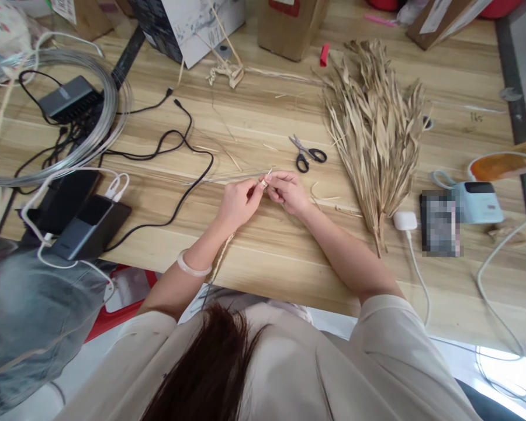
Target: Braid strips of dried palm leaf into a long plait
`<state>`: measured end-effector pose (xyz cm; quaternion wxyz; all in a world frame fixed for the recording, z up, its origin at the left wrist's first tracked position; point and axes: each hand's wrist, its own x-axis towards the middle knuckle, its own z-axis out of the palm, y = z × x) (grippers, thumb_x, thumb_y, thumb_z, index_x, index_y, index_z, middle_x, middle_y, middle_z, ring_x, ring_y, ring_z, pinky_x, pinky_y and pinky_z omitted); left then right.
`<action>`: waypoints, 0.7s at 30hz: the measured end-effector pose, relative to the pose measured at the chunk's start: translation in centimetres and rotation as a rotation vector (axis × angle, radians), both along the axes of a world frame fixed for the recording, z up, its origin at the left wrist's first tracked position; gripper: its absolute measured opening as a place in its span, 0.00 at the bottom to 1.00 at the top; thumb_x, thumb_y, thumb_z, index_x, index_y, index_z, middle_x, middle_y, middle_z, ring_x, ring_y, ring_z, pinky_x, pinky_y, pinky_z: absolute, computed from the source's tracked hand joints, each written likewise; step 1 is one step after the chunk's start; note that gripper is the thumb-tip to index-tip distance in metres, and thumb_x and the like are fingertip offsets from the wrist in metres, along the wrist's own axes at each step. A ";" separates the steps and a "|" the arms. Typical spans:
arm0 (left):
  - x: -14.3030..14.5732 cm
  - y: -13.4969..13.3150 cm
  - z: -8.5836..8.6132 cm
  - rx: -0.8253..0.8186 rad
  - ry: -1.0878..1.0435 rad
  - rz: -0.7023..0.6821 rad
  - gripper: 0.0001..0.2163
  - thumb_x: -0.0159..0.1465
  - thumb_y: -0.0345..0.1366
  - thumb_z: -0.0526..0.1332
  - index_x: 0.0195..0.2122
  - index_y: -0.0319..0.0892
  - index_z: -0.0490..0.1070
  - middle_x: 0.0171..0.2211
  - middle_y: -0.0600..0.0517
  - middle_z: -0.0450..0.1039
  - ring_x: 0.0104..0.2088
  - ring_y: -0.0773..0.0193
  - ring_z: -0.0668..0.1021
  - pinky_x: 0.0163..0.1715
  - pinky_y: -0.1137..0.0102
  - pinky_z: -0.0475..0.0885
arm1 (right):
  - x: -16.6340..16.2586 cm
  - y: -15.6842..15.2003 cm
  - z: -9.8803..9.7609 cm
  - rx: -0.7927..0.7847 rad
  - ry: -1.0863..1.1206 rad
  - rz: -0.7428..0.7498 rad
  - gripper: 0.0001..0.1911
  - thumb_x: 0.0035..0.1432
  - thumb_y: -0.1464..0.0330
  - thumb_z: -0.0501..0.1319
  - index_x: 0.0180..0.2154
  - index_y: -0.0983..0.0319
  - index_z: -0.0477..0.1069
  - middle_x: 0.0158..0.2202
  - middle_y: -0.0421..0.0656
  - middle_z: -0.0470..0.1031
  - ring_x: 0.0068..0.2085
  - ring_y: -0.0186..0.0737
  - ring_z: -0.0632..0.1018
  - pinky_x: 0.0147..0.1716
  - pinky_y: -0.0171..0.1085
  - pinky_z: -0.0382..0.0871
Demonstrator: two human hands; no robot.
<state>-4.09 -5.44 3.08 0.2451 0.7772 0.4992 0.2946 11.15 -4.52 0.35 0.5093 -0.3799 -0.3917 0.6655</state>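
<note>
Near the middle of the table, my left hand and my right hand meet with their fingertips together. Both pinch a small pale piece of straw braid, mostly hidden by the fingers. Thin wires run out to the left from the fingers. A braided straw cord hangs over the table's front edge beside my left forearm. Black-handled scissors lie partly spread, just beyond my right hand. To the right lies a large bundle of dry leaves, stems toward me.
A coil of wire, a grey hub, black cables and a power bank sit at left. A woven straw piece and a cardboard box are at the back. A white earbud case and a light-blue device lie right.
</note>
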 end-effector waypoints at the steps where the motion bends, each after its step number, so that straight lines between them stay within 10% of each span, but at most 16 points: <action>1: 0.0 0.0 0.1 -0.015 -0.017 0.007 0.19 0.65 0.47 0.51 0.25 0.40 0.70 0.18 0.53 0.68 0.20 0.68 0.68 0.25 0.72 0.61 | 0.0 0.0 0.0 0.005 -0.005 0.020 0.11 0.48 0.62 0.65 0.28 0.65 0.74 0.12 0.34 0.62 0.14 0.23 0.58 0.12 0.27 0.42; 21: 0.3 0.2 -0.8 -0.196 -0.170 0.029 0.16 0.63 0.47 0.55 0.26 0.40 0.70 0.16 0.54 0.69 0.18 0.70 0.72 0.19 0.75 0.63 | -0.2 0.1 -0.3 0.018 0.058 0.003 0.14 0.50 0.60 0.65 0.25 0.65 0.71 0.15 0.36 0.66 0.16 0.25 0.63 0.11 0.27 0.48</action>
